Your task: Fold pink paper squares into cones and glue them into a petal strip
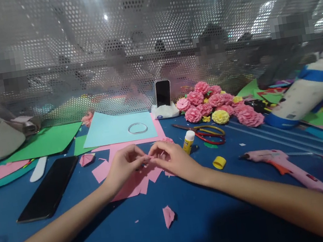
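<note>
My left hand [127, 164] and my right hand [172, 159] meet over the middle of the table. Thumbs and fingertips of both are pinched on a small piece of pink paper [148, 158], mostly hidden by the fingers. Beneath them lie pink paper sheets and cut scraps [131, 185]. Just right of my right hand stands a yellow and white glue stick [188, 142] without its cap; the yellow cap [219, 163] lies nearby. One folded pink paper piece [169, 216] rests in front of my hands, another [87, 159] to their left.
A black phone [49, 188] lies at left. Behind are a light blue sheet [113, 128] with a ring [137, 128], an upright phone [163, 93], paper flowers [204, 104] and red-handled scissors [209, 134]. At right are a pink glue gun [284, 163] and a large bottle [306, 89].
</note>
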Demonstrator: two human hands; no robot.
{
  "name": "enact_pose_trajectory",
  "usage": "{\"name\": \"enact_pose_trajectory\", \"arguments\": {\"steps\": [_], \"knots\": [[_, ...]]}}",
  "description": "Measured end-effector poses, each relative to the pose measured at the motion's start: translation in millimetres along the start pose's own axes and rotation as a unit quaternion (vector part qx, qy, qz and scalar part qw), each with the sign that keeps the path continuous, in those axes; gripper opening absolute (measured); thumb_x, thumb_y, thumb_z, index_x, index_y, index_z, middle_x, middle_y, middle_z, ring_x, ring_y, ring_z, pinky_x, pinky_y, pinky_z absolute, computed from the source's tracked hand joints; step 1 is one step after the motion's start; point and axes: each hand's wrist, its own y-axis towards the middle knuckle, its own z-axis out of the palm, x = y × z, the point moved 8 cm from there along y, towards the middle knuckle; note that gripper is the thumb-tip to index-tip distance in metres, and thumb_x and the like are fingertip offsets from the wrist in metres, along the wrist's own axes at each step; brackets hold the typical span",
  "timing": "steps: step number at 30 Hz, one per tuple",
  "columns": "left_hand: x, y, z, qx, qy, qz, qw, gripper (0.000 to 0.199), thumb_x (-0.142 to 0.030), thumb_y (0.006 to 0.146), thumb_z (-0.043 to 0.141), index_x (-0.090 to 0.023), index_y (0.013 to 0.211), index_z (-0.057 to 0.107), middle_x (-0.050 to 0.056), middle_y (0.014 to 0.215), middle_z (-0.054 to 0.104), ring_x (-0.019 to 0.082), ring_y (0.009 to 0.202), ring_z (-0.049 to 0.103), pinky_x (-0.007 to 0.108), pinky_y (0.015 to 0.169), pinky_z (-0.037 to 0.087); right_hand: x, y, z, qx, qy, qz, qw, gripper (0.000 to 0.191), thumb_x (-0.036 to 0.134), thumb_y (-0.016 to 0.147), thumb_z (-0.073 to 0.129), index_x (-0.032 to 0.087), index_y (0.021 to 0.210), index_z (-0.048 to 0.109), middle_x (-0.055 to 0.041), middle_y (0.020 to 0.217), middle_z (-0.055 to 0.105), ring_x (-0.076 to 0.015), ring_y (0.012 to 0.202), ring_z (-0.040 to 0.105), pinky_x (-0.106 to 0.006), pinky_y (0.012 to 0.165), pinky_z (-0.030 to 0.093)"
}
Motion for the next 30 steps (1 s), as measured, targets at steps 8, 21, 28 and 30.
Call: {"name": "enact_pose_trajectory", "arguments": {"steps": [8,21,28,30], "knots": [[-2.7,-3.7,1.6,-0.007,-0.015,-0.012,1.0,0.02,-0.033,0.086,0.064,-0.016,0.079,0.071,0.002,0.074,0.067,0.012,0.061,0.059,0.024,0.06,0.049,-30.5,3.6,14.8,0.022,0.123,0.078,0.989,0.022,0.034,0.083,0.07,0.019,0.085,0.055,0.0009,0.075,0.06,-0.0138,0.065,0.059,-0.027,0.062,0.047],[27.8,-14.4,11.8,-0.042,-0.161,-0.087,0.982,0.024,-0.036,0.081,0.073,-0.017,0.091,0.064,0.003,0.076,0.07,0.016,0.072,0.07,0.032,0.075,0.058,-34.1,-2.2,19.5,0.026,0.175,0.12,0.977,0.023,0.035,0.083,0.071,0.019,0.08,0.055,0.0033,0.071,0.053,-0.0101,0.058,0.046,-0.022,0.052,0.035],[21.0,-12.8,10.6,-0.034,-0.15,-0.071,0.986,0.021,-0.031,0.079,0.076,-0.019,0.095,0.074,0.005,0.093,0.074,0.019,0.087,0.071,0.036,0.084,0.059,-32.4,-6.1,17.7,0.026,0.171,0.105,0.979,0.017,0.033,0.087,0.067,0.02,0.085,0.056,0.003,0.073,0.053,-0.0112,0.063,0.048,-0.023,0.056,0.039],[19.4,-12.6,9.7,-0.034,-0.135,-0.064,0.988,0.021,-0.029,0.079,0.076,-0.019,0.097,0.074,0.006,0.097,0.074,0.02,0.09,0.07,0.036,0.085,0.058,-34.4,-7.1,17.8,0.022,0.175,0.105,0.979,0.016,0.032,0.088,0.067,0.021,0.09,0.056,0.0025,0.075,0.054,-0.012,0.065,0.05,-0.024,0.058,0.041]]}}
